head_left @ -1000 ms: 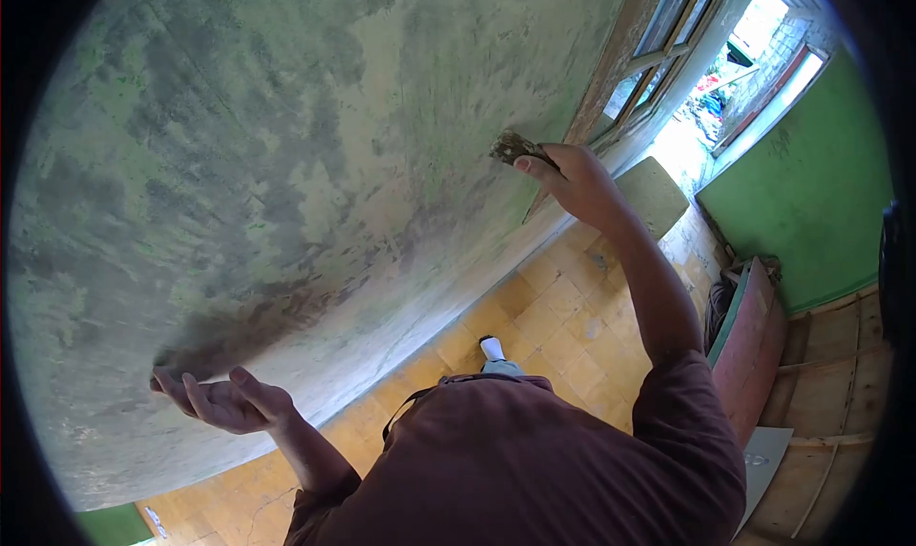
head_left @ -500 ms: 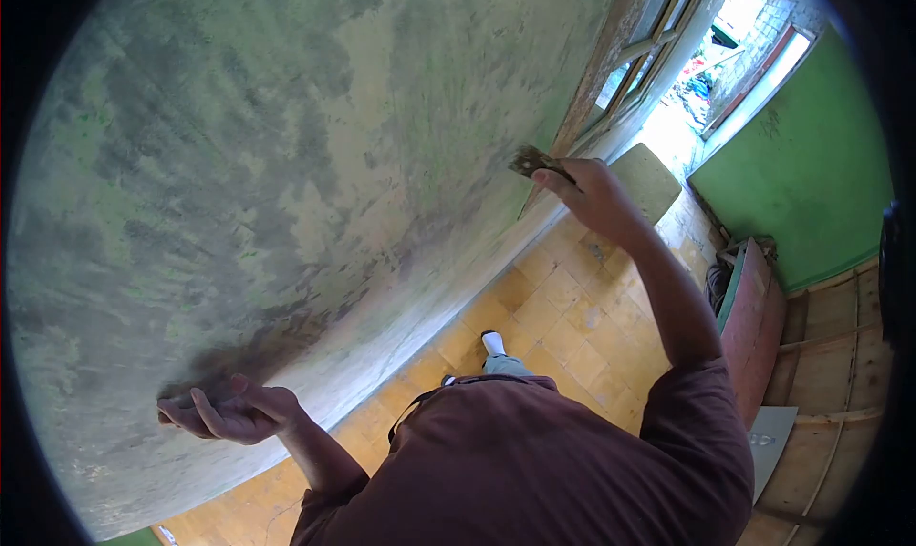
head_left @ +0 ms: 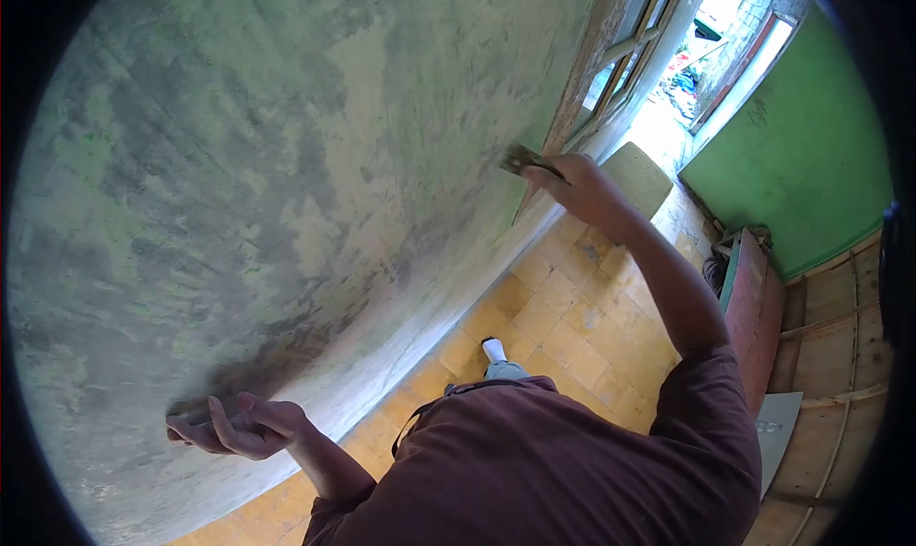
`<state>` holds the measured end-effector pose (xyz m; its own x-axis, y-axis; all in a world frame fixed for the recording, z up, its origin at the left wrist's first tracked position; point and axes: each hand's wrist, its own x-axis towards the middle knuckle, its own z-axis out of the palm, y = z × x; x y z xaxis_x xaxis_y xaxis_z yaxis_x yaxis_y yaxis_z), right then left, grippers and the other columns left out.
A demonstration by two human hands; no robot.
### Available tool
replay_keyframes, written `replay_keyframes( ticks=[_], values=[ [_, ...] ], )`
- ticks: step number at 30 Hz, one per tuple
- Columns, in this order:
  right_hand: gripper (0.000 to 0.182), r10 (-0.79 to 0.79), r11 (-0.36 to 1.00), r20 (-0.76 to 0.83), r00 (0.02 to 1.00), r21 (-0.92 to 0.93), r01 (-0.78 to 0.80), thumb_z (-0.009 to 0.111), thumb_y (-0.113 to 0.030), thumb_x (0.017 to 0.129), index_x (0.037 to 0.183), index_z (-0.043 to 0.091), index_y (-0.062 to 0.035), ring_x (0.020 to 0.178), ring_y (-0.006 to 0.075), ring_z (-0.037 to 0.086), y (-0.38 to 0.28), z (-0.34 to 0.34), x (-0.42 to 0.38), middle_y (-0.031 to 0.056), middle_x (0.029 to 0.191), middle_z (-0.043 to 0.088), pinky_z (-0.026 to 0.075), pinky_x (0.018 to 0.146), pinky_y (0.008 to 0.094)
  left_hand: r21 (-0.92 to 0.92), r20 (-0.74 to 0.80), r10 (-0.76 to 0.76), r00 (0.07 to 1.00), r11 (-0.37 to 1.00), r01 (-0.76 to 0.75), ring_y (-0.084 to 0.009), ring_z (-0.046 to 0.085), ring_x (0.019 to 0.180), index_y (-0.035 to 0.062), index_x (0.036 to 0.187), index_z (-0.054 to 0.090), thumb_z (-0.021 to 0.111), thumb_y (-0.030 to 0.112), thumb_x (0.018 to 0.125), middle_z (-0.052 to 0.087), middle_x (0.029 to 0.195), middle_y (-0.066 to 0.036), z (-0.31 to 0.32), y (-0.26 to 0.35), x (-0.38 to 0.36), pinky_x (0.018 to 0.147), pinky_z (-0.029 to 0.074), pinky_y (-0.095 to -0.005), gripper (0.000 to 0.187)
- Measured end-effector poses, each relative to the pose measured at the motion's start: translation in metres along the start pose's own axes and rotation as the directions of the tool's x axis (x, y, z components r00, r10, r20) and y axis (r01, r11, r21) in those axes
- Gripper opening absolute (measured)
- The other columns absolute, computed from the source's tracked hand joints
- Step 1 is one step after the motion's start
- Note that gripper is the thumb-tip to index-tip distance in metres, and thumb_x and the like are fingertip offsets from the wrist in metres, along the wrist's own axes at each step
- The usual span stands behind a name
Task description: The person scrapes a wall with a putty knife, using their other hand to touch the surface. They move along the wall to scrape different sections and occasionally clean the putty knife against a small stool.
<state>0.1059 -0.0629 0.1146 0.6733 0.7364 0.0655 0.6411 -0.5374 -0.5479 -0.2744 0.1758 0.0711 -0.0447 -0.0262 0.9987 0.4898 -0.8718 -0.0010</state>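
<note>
Against the wall, close beside the window frame, sat the brush, pinched in my right hand. Bare wall ran wide to its left. My left hand lay low, palm up, fingers loosely curled and holding nothing, fingertips at the wall. Tiled floor stretched below.

Mottled green-grey wall, yellow tiled floor, sunlit wooden window
</note>
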Motion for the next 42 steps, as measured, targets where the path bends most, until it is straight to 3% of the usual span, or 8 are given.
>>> replay_keyframes(
  ticks=[8, 18, 20, 23, 27, 29, 36, 42],
  values=[
    [0.054, -0.142, 0.990, -0.042, 0.989, -0.004, 0.142, 0.056, -0.047, 0.091, 0.075, 0.058, 0.0037, 0.057, 0.0313, 0.055, -0.001, 0.002, -0.014, 0.0164, 0.060, 0.053, 0.042, 0.057, 0.0410, 0.007, 0.035, 0.014, 0.999, 1.000, -0.014, -0.0404, 0.018, 0.141, 0.0006, 0.107, 0.060, 0.053, 0.014, 0.091, 0.034, 0.144, -0.024, -0.002, -0.002, -0.001, 0.112, 0.017, -0.0584, 0.022],
    [0.052, -0.101, 0.994, 0.067, 0.993, -0.030, 0.103, 0.055, -0.047, 0.092, 0.079, 0.061, 0.0030, 0.058, 0.0291, 0.059, -0.018, 0.006, -0.016, 0.0175, 0.060, 0.055, 0.045, 0.059, 0.0404, 0.028, -0.012, 0.014, 1.000, 1.000, -0.014, -0.0379, 0.025, 0.139, 0.0004, 0.104, 0.063, 0.051, 0.012, 0.093, 0.043, 0.139, -0.022, 0.001, 0.001, -0.001, 0.112, 0.021, -0.0563, 0.020],
    [0.051, -0.089, 0.995, 0.023, 0.996, 0.041, 0.088, 0.059, -0.042, 0.092, 0.072, 0.056, 0.0046, 0.053, 0.0169, 0.043, -0.001, 0.004, -0.021, 0.0108, 0.056, 0.045, 0.038, 0.055, 0.0364, -0.001, -0.025, 0.014, 1.000, 1.000, -0.014, -0.0375, 0.027, 0.139, 0.0007, 0.104, 0.063, 0.051, 0.013, 0.094, 0.043, 0.139, -0.021, 0.003, 0.001, 0.000, 0.113, 0.020, -0.0561, 0.020],
    [0.049, -0.075, 0.994, -0.022, 0.997, 0.083, 0.076, 0.058, -0.041, 0.093, 0.073, 0.056, 0.0046, 0.054, 0.0166, 0.043, -0.021, 0.002, -0.007, 0.0116, 0.057, 0.046, 0.039, 0.055, 0.0369, -0.003, -0.028, 0.027, 0.999, 1.000, -0.027, -0.0369, 0.027, 0.138, 0.0010, 0.103, 0.063, 0.051, 0.014, 0.094, 0.043, 0.139, -0.021, 0.003, 0.003, 0.003, 0.113, 0.020, -0.0559, 0.020],
    [0.048, 0.028, 0.997, 0.048, 0.998, 0.067, -0.032, 0.057, -0.040, 0.093, 0.074, 0.057, 0.0043, 0.054, 0.0164, 0.044, -0.034, -0.001, -0.010, 0.0113, 0.058, 0.046, 0.039, 0.056, 0.0368, 0.007, -0.015, 0.006, 1.000, 1.000, -0.006, -0.0364, 0.028, 0.138, 0.0017, 0.101, 0.063, 0.051, 0.014, 0.094, 0.043, 0.139, -0.022, 0.003, 0.005, 0.001, 0.113, 0.019, -0.0560, 0.019],
    [0.053, -0.064, 0.998, 0.018, 0.998, 0.025, 0.063, 0.055, -0.047, 0.092, 0.079, 0.061, 0.0034, 0.055, 0.0252, 0.059, -0.019, 0.009, -0.016, 0.0157, 0.057, 0.053, 0.044, 0.057, 0.0393, 0.019, -0.034, 0.037, 0.999, 0.999, -0.036, -0.0361, 0.028, 0.138, 0.0022, 0.100, 0.064, 0.051, 0.012, 0.093, 0.043, 0.138, -0.022, 0.003, 0.001, 0.001, 0.113, 0.018, -0.0558, 0.018],
    [0.054, 0.045, 0.998, 0.027, 0.999, 0.045, -0.046, 0.054, -0.048, 0.093, 0.076, 0.061, 0.0036, 0.053, 0.0258, 0.055, -0.031, 0.007, -0.003, 0.0161, 0.056, 0.051, 0.042, 0.056, 0.0404, -0.009, -0.034, 0.029, 0.999, 1.000, -0.030, -0.0354, 0.029, 0.138, 0.0025, 0.099, 0.065, 0.051, 0.010, 0.092, 0.045, 0.137, -0.020, 0.004, 0.002, 0.004, 0.113, 0.020, -0.0548, 0.017],
    [0.055, -0.104, 0.994, -0.013, 0.994, 0.042, 0.105, 0.055, -0.048, 0.092, 0.075, 0.060, 0.0037, 0.050, 0.0277, 0.054, -0.004, 0.008, -0.022, 0.0177, 0.056, 0.052, 0.042, 0.055, 0.0408, 0.021, -0.010, 0.038, 0.999, 0.999, -0.037, -0.0383, 0.023, 0.140, -0.0003, 0.098, 0.064, 0.048, 0.010, 0.091, 0.038, 0.141, -0.026, 0.001, -0.001, -0.001, 0.114, 0.014, -0.0557, 0.020]
  ],
)
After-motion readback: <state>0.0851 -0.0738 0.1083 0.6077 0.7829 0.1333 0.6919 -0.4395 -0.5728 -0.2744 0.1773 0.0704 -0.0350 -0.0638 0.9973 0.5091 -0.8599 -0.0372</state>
